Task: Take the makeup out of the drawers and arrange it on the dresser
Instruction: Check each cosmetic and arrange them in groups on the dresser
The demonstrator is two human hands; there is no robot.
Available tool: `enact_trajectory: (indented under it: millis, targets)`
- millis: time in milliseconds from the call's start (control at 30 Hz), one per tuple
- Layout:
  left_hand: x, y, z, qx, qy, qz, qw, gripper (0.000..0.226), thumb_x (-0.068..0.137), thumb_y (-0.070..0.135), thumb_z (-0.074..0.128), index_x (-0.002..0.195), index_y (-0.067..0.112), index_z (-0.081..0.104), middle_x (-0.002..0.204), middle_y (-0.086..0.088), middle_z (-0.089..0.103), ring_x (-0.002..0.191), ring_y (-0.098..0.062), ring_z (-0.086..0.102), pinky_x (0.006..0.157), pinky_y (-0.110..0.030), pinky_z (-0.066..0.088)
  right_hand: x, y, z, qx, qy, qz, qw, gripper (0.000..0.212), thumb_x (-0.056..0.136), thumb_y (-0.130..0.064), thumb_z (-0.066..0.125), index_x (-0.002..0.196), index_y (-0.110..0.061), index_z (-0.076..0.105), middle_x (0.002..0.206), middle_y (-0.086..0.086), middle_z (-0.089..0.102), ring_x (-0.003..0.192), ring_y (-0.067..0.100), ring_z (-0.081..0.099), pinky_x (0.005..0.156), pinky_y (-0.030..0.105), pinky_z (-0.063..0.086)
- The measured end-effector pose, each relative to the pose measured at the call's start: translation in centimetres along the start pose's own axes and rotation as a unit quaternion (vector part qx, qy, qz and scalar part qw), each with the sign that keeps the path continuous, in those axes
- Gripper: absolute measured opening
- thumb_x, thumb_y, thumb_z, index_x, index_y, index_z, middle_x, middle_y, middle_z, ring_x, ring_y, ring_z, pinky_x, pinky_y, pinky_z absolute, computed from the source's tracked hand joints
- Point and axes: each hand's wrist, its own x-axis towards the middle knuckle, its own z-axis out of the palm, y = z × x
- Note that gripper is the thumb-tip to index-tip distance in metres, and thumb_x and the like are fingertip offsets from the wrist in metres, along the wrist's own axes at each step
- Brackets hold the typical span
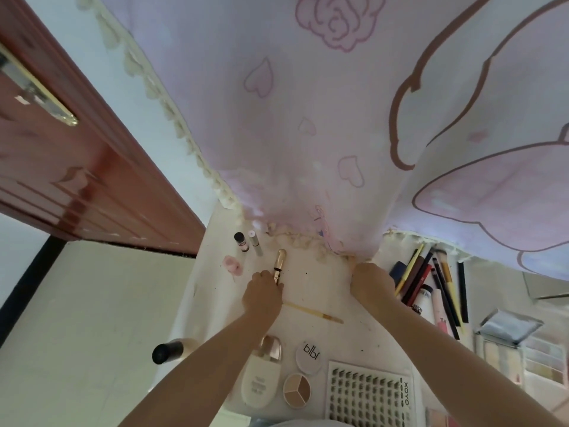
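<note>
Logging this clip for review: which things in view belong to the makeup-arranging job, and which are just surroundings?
Part of the job:
left hand holding the gold tube
thin brush
two small vials
round compact
three-shade palette
lash tray
pencils
dresser top

Just there:
right hand gripping the patterned cloth
wooden door

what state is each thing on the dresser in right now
gold tube: lying flat, held by left hand
right hand: gripping curtain hem
eyeshadow palette: lid open
three-colour compact: uncovered
black-capped bottle: lying on its side
thin brush: lying flat
</note>
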Motion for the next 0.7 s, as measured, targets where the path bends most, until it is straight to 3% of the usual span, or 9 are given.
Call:
enact_trajectory:
  millis: [200, 367, 433, 500, 567, 633, 700]
  targets:
    - [-0.3, -0.4, -0.7, 0.024, 0.025, 0.028, 0.999, 0.04, 0.095, 0.037, 0.036, 0.116, 0.003, 0.041, 0.121, -0.011, 0.045, 0.11, -0.025, 0.051, 0.082, -0.032, 0.044, 0.0, 0.4, -0.1, 0.066, 0.022, 0.007, 0.998, 0.02, 0.089, -0.011, 0.041, 0.101, -0.006, 0.057, 0.104, 0.007, 0.061, 0.094, 0.023, 0.06, 0.062, 0.026, 0.043]
    - [-1.2, -0.1, -1.3, 0.058, 0.087, 0.128, 0.986, 0.039, 0.095, 0.031, 0.036, 0.125, 0.007, 0.035, 0.123, -0.007, 0.041, 0.112, -0.021, 0.043, 0.084, -0.027, 0.043, -1.5, 2.7, -2.2, 0.012, 0.124, -0.038, 0.992, 0.031, 0.093, -0.026, 0.039, 0.107, -0.006, 0.058, 0.107, 0.008, 0.052, 0.097, 0.023, 0.055, 0.073, 0.025, 0.04]
    - [-1.6, 0.7, -1.5, 0.065, 0.083, 0.166, 0.981, 0.048, 0.095, 0.031, 0.035, 0.136, 0.008, 0.025, 0.13, -0.008, 0.037, 0.116, -0.022, 0.041, 0.088, -0.027, 0.042, -2.6, 3.7, -3.0, -0.018, 0.132, -0.055, 0.99, 0.034, 0.095, -0.03, 0.035, 0.106, -0.008, 0.059, 0.102, 0.006, 0.051, 0.093, 0.02, 0.056, 0.071, 0.025, 0.039]
    - [-2.2, 1.8, -1.7, 0.074, 0.073, 0.208, 0.973, 0.046, 0.096, 0.032, 0.033, 0.135, 0.009, 0.028, 0.137, -0.01, 0.033, 0.125, -0.025, 0.035, 0.098, -0.03, 0.036, -4.1, 4.4, -3.8, -0.018, 0.111, -0.061, 0.992, 0.033, 0.095, -0.03, 0.034, 0.101, -0.009, 0.059, 0.096, 0.003, 0.052, 0.087, 0.02, 0.06, 0.067, 0.024, 0.041]
    - [-2.9, 2.9, -2.1, 0.085, 0.079, 0.276, 0.954, 0.043, 0.096, 0.033, 0.032, 0.133, 0.011, 0.033, 0.134, -0.007, 0.037, 0.127, -0.025, 0.032, 0.109, -0.032, 0.021, -5.5, 5.1, -4.6, 0.061, 0.075, -0.064, 0.993, 0.032, 0.094, -0.028, 0.037, 0.094, -0.009, 0.062, 0.097, 0.004, 0.059, 0.076, 0.021, 0.066, 0.064, 0.028, 0.05]
    - [-3.8, 4.2, -3.3, 0.042, 0.081, 0.348, 0.933, 0.042, 0.095, 0.034, 0.034, 0.133, 0.014, 0.036, 0.132, -0.003, 0.04, 0.125, -0.019, 0.033, 0.104, -0.025, 0.012, -7.2, 5.5, -5.8, 0.165, 0.045, -0.082, 0.982, 0.029, 0.093, -0.025, 0.042, 0.086, -0.01, 0.065, 0.092, 0.005, 0.064, 0.063, 0.017, 0.067, 0.064, 0.028, 0.054]
    - [-4.7, 5.6, -5.4, -0.007, 0.078, 0.424, 0.902, 0.042, 0.094, 0.032, 0.039, 0.132, 0.012, 0.039, 0.132, -0.004, 0.042, 0.124, -0.018, 0.036, 0.098, -0.018, 0.016, -8.9, 5.6, -7.7, 0.193, 0.056, -0.122, 0.972, 0.025, 0.091, -0.025, 0.046, 0.087, -0.011, 0.066, 0.082, 0.003, 0.065, 0.052, 0.003, 0.058, 0.055, 0.013, 0.044]
